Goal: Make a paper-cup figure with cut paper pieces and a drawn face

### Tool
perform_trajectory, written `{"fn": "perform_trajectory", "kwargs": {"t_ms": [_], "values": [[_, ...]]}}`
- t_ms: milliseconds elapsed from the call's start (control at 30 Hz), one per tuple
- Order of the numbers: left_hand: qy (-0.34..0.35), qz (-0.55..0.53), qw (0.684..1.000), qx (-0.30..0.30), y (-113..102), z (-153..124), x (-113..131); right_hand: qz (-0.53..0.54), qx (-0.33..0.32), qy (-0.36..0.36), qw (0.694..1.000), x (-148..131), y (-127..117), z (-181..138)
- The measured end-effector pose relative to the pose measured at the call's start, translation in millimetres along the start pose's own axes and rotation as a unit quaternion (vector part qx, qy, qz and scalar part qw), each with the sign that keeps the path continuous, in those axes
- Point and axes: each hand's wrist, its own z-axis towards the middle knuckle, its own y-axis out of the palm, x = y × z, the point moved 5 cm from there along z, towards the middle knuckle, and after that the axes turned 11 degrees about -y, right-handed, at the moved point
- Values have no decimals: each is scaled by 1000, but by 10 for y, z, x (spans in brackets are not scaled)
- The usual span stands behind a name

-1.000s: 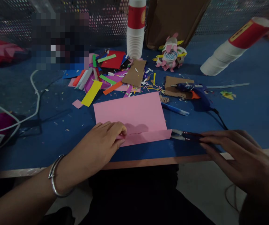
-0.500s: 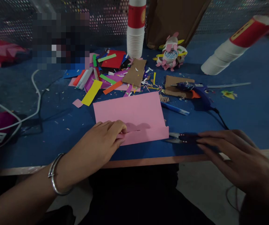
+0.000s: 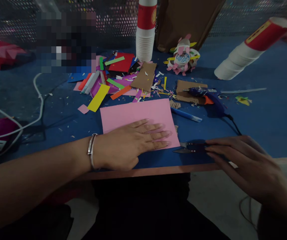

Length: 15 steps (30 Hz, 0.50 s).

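A sheet of pink paper (image 3: pixel 133 113) lies at the front of the blue table. My left hand (image 3: pixel 131 143) presses flat on its lower half, fingers spread and pointing right, covering much of that part. A silver bangle (image 3: pixel 91 151) circles the wrist. To the right of the sheet, my right hand (image 3: pixel 243 163) has its fingers closed on the dark handle of a pair of thread snips (image 3: pixel 192 147). The blades are slightly apart and point left, close to the paper's lower right corner.
Beyond the sheet lie colored paper scraps, a yellow strip (image 3: pixel 98 97) and cardboard (image 3: pixel 144 76). A glue gun (image 3: pixel 203 92) rests on another cardboard piece. Farther back are two stacks of paper cups (image 3: pixel 144 43) (image 3: pixel 243 56) and a paper craft figure (image 3: pixel 182 58). White cables (image 3: pixel 41 100) run at left.
My left hand has gone from pinching the folded lower edge to lying flat over it, farther right. The fold now appears pressed down. My right hand and the snips shifted slightly left.
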Motion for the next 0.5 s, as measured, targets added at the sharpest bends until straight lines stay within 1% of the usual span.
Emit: {"fn": "perform_trajectory", "kwargs": {"t_ms": [133,267,400,500], "values": [[16,-35,999,-14,50,54,-61,-1,-1,-24,1000,-39,-15,40],[14,-39,999,-30,77,43,-91,16,-12,-38,999,-34,-19,84],[17,-41,999,-19,78,32,-89,39,-5,-47,998,-31,-27,98],[12,-41,999,-14,92,30,-88,48,-8,-34,998,-34,-24,92]]}}
